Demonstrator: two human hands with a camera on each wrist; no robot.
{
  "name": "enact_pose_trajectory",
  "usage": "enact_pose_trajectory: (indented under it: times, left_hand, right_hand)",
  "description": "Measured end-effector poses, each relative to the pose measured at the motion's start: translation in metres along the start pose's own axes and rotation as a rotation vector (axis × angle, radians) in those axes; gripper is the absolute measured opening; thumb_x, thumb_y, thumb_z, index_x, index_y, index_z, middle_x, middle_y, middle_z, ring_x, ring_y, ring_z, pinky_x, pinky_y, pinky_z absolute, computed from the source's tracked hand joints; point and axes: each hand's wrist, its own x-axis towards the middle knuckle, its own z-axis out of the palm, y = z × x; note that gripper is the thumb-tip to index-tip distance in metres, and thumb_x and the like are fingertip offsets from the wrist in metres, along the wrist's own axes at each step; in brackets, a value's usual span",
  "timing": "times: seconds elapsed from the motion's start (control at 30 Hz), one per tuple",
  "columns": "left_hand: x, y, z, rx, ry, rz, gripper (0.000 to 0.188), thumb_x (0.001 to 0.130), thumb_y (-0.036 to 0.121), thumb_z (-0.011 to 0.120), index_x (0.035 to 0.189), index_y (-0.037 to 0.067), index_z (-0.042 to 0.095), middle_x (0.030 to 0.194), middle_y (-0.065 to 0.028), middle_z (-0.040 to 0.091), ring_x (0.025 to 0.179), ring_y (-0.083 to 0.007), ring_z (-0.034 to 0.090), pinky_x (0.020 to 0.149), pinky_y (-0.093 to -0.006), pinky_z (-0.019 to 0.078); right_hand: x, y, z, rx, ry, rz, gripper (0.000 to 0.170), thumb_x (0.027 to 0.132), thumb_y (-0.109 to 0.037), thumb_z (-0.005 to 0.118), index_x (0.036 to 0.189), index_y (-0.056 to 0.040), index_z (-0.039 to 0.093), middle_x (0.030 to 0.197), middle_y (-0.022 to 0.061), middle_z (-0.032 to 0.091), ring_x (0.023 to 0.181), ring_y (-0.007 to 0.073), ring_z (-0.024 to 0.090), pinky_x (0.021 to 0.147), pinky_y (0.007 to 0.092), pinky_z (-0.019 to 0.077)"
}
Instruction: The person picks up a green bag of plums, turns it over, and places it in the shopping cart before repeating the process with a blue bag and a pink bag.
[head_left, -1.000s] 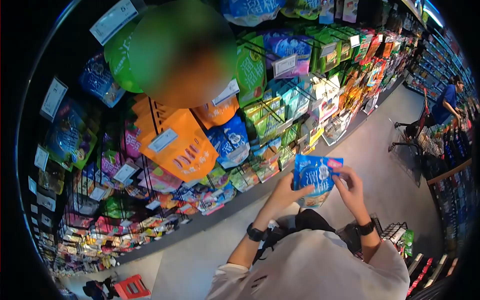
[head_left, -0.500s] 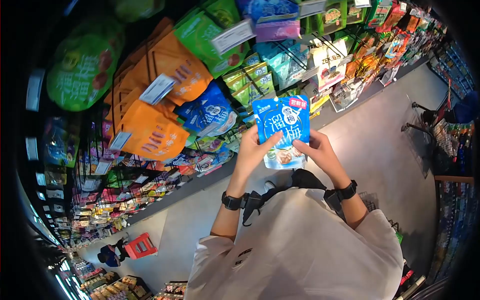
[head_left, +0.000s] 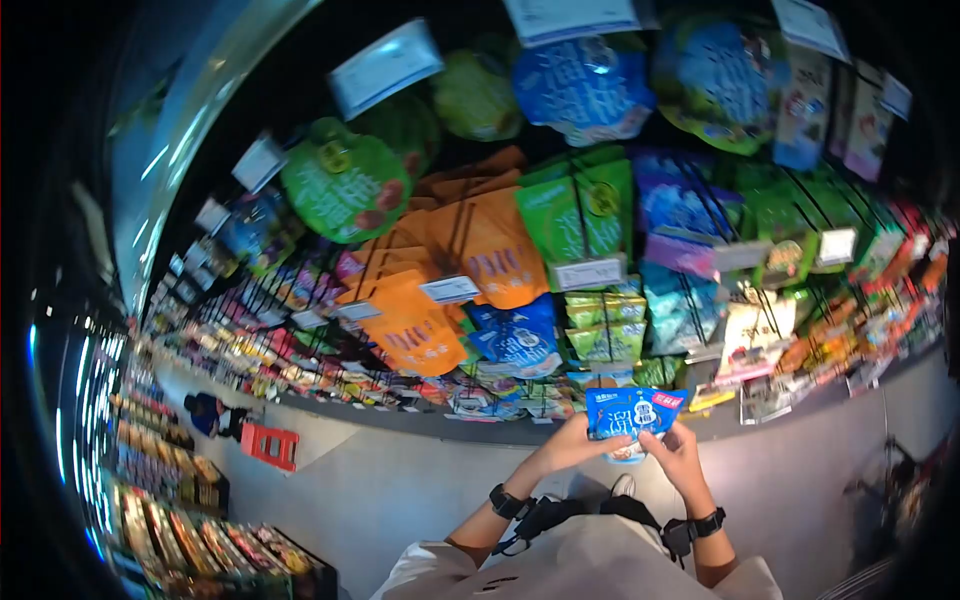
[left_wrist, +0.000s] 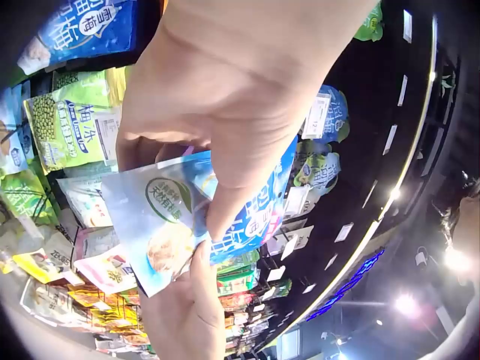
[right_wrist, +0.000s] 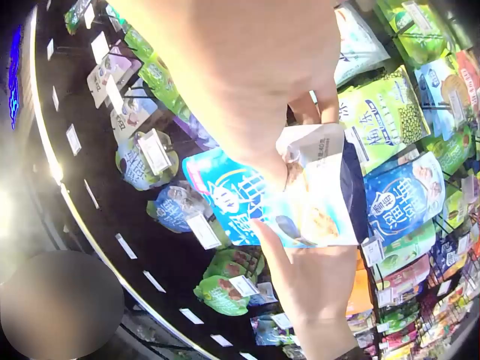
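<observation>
Blue pouch point(head_left: 632, 410), pinched now by left hand point(head_left: 570, 446) and right hand point(head_left: 684, 462), both thumbs on its front, ahead of pale shirt point(head_left: 585, 560). Farther out, orange bags point(head_left: 495, 268) and green bags point(head_left: 545, 218) on hanging display; below, grey floor point(head_left: 400, 480).

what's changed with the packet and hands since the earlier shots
The right hand has moved from the top right corner of the blue packet down to its lower right side. The packet looks more foreshortened, and the head view has turned. The left hand still grips its left side; the orange bags still hang in place.
</observation>
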Motion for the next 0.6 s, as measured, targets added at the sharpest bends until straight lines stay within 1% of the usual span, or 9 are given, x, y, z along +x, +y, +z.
enact_pose_trajectory:
  times: [0.03, 0.07, 0.17, 0.2, 0.3, 0.33, 0.37, 0.5, 0.6]
  left_hand:
    - [-0.001, -0.002, -0.002, -0.015, 0.029, 0.021, 0.037, 0.092, 0.019, 0.077, 0.125, 0.005, 0.067, 0.116, -0.0024, 0.070, 0.104, -0.0087, 0.063, 0.092, -0.0294, 0.0530]
    - [-0.004, -0.003, -0.006, -0.028, 0.053, 0.039, 0.037, 0.092, 0.019, 0.077, 0.124, 0.005, 0.067, 0.116, -0.0027, 0.071, 0.103, -0.0088, 0.063, 0.092, -0.0295, 0.0531]
    - [-0.016, -0.004, -0.016, -0.021, 0.146, 0.011, 0.037, 0.092, 0.020, 0.077, 0.123, 0.003, 0.067, 0.114, -0.0036, 0.072, 0.101, -0.0095, 0.064, 0.091, -0.0296, 0.0536]
    - [-0.023, -0.002, -0.018, -0.046, 0.209, 0.032, 0.036, 0.093, 0.021, 0.076, 0.123, 0.002, 0.068, 0.113, -0.0045, 0.073, 0.100, -0.0098, 0.065, 0.089, -0.0294, 0.0538]
    - [-0.043, -0.002, -0.035, -0.097, 0.347, 0.053, 0.034, 0.093, 0.023, 0.076, 0.118, 0.002, 0.070, 0.110, -0.0049, 0.073, 0.096, -0.0087, 0.066, 0.084, -0.0279, 0.0542]
    - [-0.051, -0.002, -0.042, -0.098, 0.372, 0.055, 0.034, 0.093, 0.023, 0.076, 0.118, 0.002, 0.070, 0.109, -0.0053, 0.074, 0.096, -0.0088, 0.066, 0.084, -0.0278, 0.0541]
    - [-0.059, -0.001, -0.049, -0.100, 0.393, 0.055, 0.035, 0.093, 0.024, 0.076, 0.118, 0.002, 0.070, 0.109, -0.0056, 0.074, 0.095, -0.0090, 0.066, 0.083, -0.0278, 0.0540]
    - [-0.101, -0.015, -0.076, -0.115, 0.429, 0.095, 0.035, 0.093, 0.026, 0.076, 0.118, 0.002, 0.070, 0.107, -0.0059, 0.075, 0.094, -0.0095, 0.067, 0.082, -0.0276, 0.0539]
    - [-0.150, -0.027, -0.110, -0.030, 0.438, 0.067, 0.033, 0.092, 0.021, 0.077, 0.119, 0.002, 0.071, 0.109, -0.0039, 0.074, 0.096, -0.0087, 0.067, 0.084, -0.0267, 0.0539]
  right_hand:
    - [0.005, 0.001, 0.003, -0.004, -0.021, 0.003, 0.025, 0.094, -0.006, 0.071, 0.117, 0.0014, 0.066, 0.110, 0.0034, 0.069, 0.100, 0.0107, 0.062, 0.088, 0.0286, 0.0517]
    - [0.009, 0.001, 0.008, 0.034, -0.056, 0.023, 0.033, 0.094, -0.006, 0.071, 0.124, 0.0016, 0.061, 0.117, 0.0058, 0.067, 0.107, 0.0129, 0.062, 0.094, 0.0315, 0.0497]
    - [0.019, 0.000, 0.034, 0.108, -0.078, -0.038, 0.043, 0.094, -0.006, 0.071, 0.132, 0.0009, 0.054, 0.125, 0.0080, 0.063, 0.113, 0.0153, 0.060, 0.100, 0.0343, 0.0468]
    - [0.020, 0.003, 0.039, 0.097, -0.120, -0.005, 0.049, 0.093, -0.006, 0.071, 0.137, 0.0002, 0.048, 0.129, 0.0093, 0.061, 0.118, 0.0174, 0.059, 0.103, 0.0354, 0.0452]
    - [0.019, 0.002, 0.067, 0.110, -0.175, 0.061, 0.048, 0.093, -0.005, 0.071, 0.135, 0.0002, 0.049, 0.128, 0.0095, 0.062, 0.119, 0.0180, 0.059, 0.102, 0.0353, 0.0455]
    - [0.018, 0.006, 0.077, 0.132, -0.214, 0.030, 0.047, 0.093, -0.006, 0.071, 0.135, 0.0002, 0.049, 0.128, 0.0097, 0.062, 0.120, 0.0183, 0.059, 0.102, 0.0353, 0.0461]
    - [0.017, 0.009, 0.087, 0.120, -0.242, 0.043, 0.047, 0.093, -0.005, 0.071, 0.134, 0.0000, 0.049, 0.128, 0.0097, 0.062, 0.119, 0.0182, 0.059, 0.102, 0.0352, 0.0462]
    - [0.012, 0.022, 0.128, 0.056, -0.312, 0.082, 0.045, 0.092, -0.003, 0.073, 0.132, -0.0004, 0.051, 0.126, 0.0094, 0.063, 0.118, 0.0176, 0.060, 0.102, 0.0342, 0.0470]
    - [0.004, 0.043, 0.176, 0.012, -0.342, 0.102, 0.044, 0.090, -0.003, 0.075, 0.129, -0.0008, 0.053, 0.123, 0.0087, 0.064, 0.116, 0.0169, 0.062, 0.101, 0.0332, 0.0479]
